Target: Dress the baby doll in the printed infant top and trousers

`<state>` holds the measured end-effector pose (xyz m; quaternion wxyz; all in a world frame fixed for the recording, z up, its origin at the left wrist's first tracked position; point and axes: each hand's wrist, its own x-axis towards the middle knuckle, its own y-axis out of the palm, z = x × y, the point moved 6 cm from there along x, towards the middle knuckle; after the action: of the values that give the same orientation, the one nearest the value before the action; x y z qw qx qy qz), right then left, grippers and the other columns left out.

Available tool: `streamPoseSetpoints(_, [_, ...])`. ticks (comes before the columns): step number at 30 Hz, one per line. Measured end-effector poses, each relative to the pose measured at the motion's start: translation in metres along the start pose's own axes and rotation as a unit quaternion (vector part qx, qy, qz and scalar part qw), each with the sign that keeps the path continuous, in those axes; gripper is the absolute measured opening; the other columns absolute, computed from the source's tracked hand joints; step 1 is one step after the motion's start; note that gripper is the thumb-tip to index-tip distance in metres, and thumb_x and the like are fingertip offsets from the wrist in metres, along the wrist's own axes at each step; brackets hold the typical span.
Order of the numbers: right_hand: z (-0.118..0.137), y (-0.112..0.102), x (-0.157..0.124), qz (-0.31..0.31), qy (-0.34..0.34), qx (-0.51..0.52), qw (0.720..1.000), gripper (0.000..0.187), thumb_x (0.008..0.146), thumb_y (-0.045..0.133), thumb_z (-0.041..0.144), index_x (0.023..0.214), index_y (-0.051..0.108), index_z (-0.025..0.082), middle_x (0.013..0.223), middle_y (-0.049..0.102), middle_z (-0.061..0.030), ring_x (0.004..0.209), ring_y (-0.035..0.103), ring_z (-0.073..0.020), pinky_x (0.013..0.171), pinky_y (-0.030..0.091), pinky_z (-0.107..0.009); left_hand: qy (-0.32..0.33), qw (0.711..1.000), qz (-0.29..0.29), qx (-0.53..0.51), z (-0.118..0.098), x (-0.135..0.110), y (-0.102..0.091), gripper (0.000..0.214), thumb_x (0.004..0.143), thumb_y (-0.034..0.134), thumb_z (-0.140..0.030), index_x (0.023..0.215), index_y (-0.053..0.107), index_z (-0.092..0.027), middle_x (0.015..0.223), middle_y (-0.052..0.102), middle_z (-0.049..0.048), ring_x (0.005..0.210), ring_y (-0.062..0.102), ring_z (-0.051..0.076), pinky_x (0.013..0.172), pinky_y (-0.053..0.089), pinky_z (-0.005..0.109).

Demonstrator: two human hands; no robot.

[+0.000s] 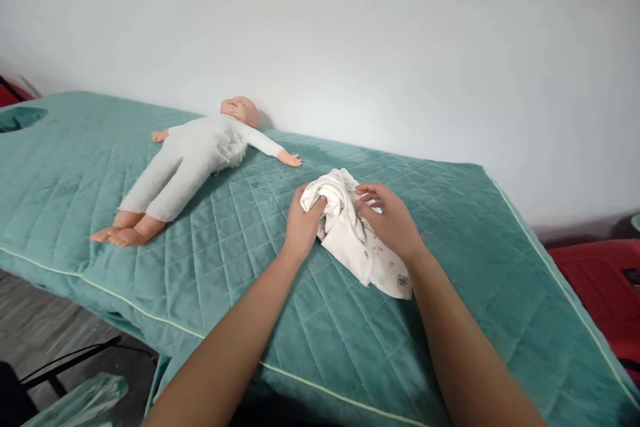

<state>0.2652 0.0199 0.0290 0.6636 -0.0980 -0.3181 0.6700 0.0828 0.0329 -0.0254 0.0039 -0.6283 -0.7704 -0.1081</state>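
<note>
"Holding something, is that left hand (301,227)?"

"Yes, it has the white cloth (345,257) clasped, with the thumb pushed into the rolled folds; most of its other fingers are hidden behind the bundle"

"And the right hand (393,219)?"

"Its fingers are bent against the other side of the cloth. I cannot tell whether they pinch it or only touch it"

"What can you make out of the cloth?"

"Small printed patterns, a twisted top, and a loose end spreading down beside the right wrist. The folds hide its full shape"

"Where is it, exactly?"

"Over the green quilted bed (235,280), between the two hands. How much of its underside rests there is hard to see"

"And the doll (193,150)?"

"Face up on the bed, one arm stretched towards the cloth, near it but apart. The other arm is mostly hidden behind its body, with just the hand showing"

"Anything at the edges?"

"A white wall (350,53) behind, a red thing (595,287) at the right, cut off and unclear, and a plastic bag (87,397) at the lower left, also cut off"
</note>
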Motion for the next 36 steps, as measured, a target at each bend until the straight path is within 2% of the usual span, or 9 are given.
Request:
streamPoseSetpoints(5, [0.008,0.016,-0.009,0.012,0.015,-0.060,0.998,0.023,0.084,0.066,0.044,0.093,0.061,0.023,0.095,0.067,-0.0020,0.085,0.061,-0.0195,0.075,0.046,-0.033,0.000,0.998,0.001,0.066,-0.006,0.008,0.008,0.028,0.078,0.070,-0.027,0.101,0.057,-0.018,0.100,0.066,0.0049,0.095,0.064,0.020,0.091,0.048,0.034])
streamPoseSetpoints(9, [-0.008,-0.012,0.001,-0.003,0.039,-0.065,0.997,0.009,0.081,0.061,0.031,0.080,0.057,0.023,0.077,0.063,0.0009,0.072,0.056,-0.0175,0.067,0.044,-0.030,-0.024,0.996,0.082,0.008,0.000,0.020,0.014,0.034,0.072,0.080,-0.032,0.095,0.060,-0.017,0.086,0.066,0.0007,0.081,0.063,0.017,0.080,0.050,0.030])
streamPoseSetpoints(13, [-0.008,-0.069,-0.001,-0.206,0.024,-0.186,0.961,0.016,0.074,0.056,0.015,0.087,0.060,0.022,0.094,0.065,-0.0064,0.092,0.060,-0.0258,0.083,0.048,-0.041,-0.096,0.972,0.188,-0.101,0.005,0.014,0.023,0.042,0.069,0.085,-0.040,0.096,0.064,-0.015,0.082,0.068,0.0007,0.074,0.065,0.016,0.071,0.052,0.027])
streamPoseSetpoints(15, [0.011,-0.069,-0.010,-0.244,-0.039,-0.239,0.939,0.027,0.076,0.053,0.010,0.099,0.062,0.022,0.117,0.063,-0.0122,0.114,0.055,-0.0316,0.097,0.045,-0.049,-0.137,0.957,0.216,-0.135,0.007,0.009,0.027,0.047,0.072,0.084,-0.043,0.103,0.066,-0.014,0.087,0.072,0.0037,0.079,0.069,0.018,0.076,0.055,0.030])
streamPoseSetpoints(19, [0.054,-0.015,-0.029,-0.124,-0.172,-0.232,0.949,0.032,0.092,0.049,0.015,0.121,0.059,0.025,0.137,0.058,-0.0114,0.131,0.049,-0.0306,0.111,0.039,-0.052,-0.167,0.952,0.173,-0.188,0.009,0.010,0.027,0.051,0.081,0.076,-0.050,0.114,0.067,-0.012,0.097,0.076,0.0098,0.094,0.073,0.024,0.091,0.057,0.038])
streamPoseSetpoints(23, [0.057,0.031,-0.033,-0.034,-0.142,-0.236,0.961,0.045,0.095,0.058,0.030,0.138,0.049,0.019,0.145,0.054,-0.0156,0.137,0.047,-0.0333,0.114,0.038,-0.053,-0.154,0.948,0.156,-0.232,0.008,0.016,0.025,0.048,0.087,0.071,-0.048,0.118,0.067,-0.011,0.110,0.076,0.0121,0.106,0.071,0.025,0.100,0.054,0.038])
streamPoseSetpoints(28, [0.027,0.027,-0.020,-0.049,-0.064,-0.250,0.965,0.065,0.084,0.074,0.048,0.133,0.051,0.011,0.133,0.061,-0.0228,0.128,0.053,-0.0395,0.111,0.037,-0.057,-0.147,0.940,0.196,-0.239,0.004,0.011,0.027,0.038,0.086,0.074,-0.041,0.111,0.073,-0.012,0.112,0.076,0.0108,0.110,0.071,0.026,0.102,0.053,0.038])
streamPoseSetpoints(31, [0.018,0.020,-0.015,-0.040,-0.055,-0.223,0.973,0.050,0.080,0.076,0.046,0.114,0.059,0.015,0.113,0.068,-0.0170,0.112,0.060,-0.0361,0.101,0.045,-0.050,-0.162,0.933,0.216,-0.237,0.003,0.005,0.029,0.036,0.084,0.076,-0.041,0.108,0.074,-0.014,0.110,0.078,0.0102,0.111,0.070,0.028,0.103,0.052,0.039])
streamPoseSetpoints(36, [0.012,0.010,-0.015,-0.041,-0.039,-0.120,0.991,0.025,0.080,0.072,0.040,0.095,0.062,0.022,0.097,0.069,-0.0062,0.095,0.063,-0.0285,0.093,0.049,-0.046,-0.176,0.936,0.154,-0.263,0.010,0.008,0.021,0.031,0.087,0.073,-0.041,0.104,0.074,-0.015,0.105,0.078,0.0085,0.110,0.071,0.026,0.102,0.053,0.037])
